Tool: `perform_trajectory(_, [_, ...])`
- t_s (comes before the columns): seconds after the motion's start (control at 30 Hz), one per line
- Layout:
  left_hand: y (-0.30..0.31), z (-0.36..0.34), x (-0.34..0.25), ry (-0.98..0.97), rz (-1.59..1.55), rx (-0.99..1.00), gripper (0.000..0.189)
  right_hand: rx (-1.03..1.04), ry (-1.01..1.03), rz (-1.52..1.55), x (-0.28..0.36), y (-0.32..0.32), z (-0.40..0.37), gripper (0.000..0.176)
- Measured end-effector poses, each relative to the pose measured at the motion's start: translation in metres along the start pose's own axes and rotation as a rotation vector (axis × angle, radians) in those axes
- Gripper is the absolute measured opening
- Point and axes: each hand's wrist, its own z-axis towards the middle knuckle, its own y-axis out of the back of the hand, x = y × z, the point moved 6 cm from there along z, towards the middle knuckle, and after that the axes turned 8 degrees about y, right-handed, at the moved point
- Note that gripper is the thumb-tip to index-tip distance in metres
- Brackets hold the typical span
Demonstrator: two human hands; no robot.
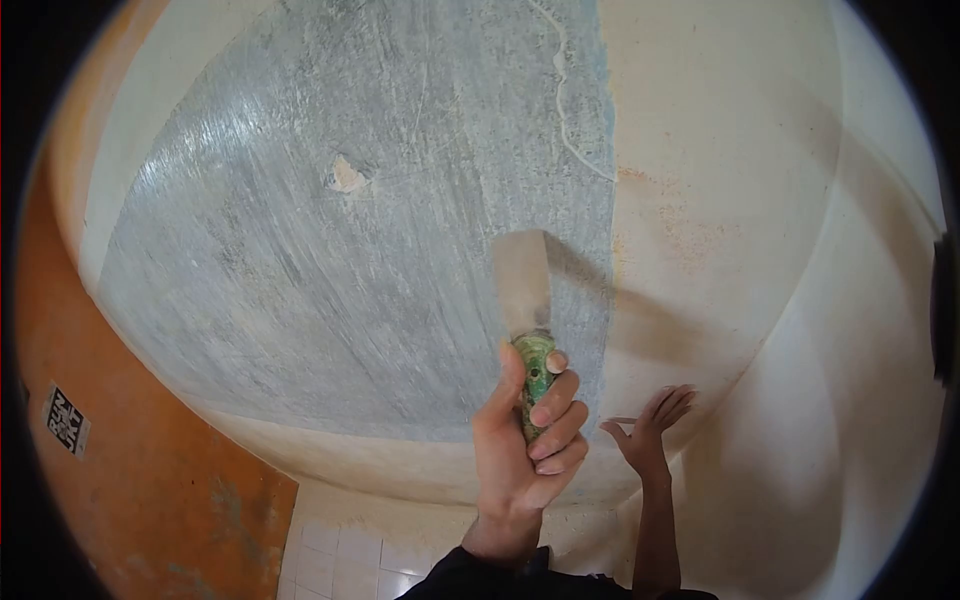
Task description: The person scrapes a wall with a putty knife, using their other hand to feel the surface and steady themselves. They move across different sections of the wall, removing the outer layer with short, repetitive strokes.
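Observation:
My left hand (520, 440) is wrapped round the green handle of a wide flat scraper (523, 285), thumb on the left and fingertips curled over from the right. The blade points up, and its top edge lies at or very near the grey, streaked patch (400, 270) of the wall. A shadow falls from the blade to the right. Lower right, my right hand (648, 430) has its fingers spread against the pale wall (720, 250), with nothing seen in it. A chipped white spot (348, 176) and a thin pale crack (563, 105) mark the grey patch.
An orange surface (150, 440) with a black and white sticker (67, 422) is at the lower left. White tiles (335, 560) show at the bottom. A dark object (943, 310) stands at the right edge.

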Motion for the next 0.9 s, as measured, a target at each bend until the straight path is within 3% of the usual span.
perform_trajectory(0.43, [0.001,0.011,-0.007,-0.024,0.029,0.047,0.051,-0.012,-0.043,0.04,0.0,0.001,0.001,0.133])
perform_trajectory(0.63, [0.009,0.003,-0.008,-0.029,0.027,0.015,0.049,0.025,-0.014,-0.008,0.001,0.004,0.001,0.132])
perform_trajectory(0.8, [0.014,0.001,-0.012,-0.109,0.141,-0.141,0.047,0.039,-0.025,0.012,0.0,0.004,0.0,0.131])
perform_trajectory(0.9, [0.005,0.001,-0.013,-0.09,0.124,-0.112,0.047,0.026,-0.012,-0.003,0.0,0.003,0.001,0.131])
